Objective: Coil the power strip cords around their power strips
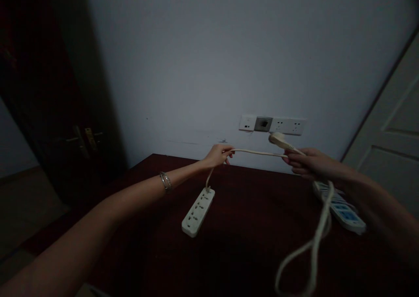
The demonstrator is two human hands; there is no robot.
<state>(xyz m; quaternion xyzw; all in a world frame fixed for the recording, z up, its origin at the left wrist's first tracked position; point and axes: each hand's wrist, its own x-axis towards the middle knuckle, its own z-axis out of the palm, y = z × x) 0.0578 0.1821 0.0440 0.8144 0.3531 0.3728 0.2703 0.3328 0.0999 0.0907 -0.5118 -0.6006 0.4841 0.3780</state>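
two hands (218, 156) (307, 162), two power strips (198, 212) (347, 215), one plug (277, 139), four wall plates (248, 122) (263, 123) (279, 125) (296, 126), one table (244, 209)

Your white power strip (198, 212) lies slanted toward the back edge of the worktop (248, 214), pale cord (314, 257) partly looped, plug (278, 139) raised.

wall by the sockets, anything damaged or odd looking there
Yes: a small dark mark on the wall, pictured just above the left hand, and a faint line to its left mar the plain surface. The dark grey plate also stands out between white plates.
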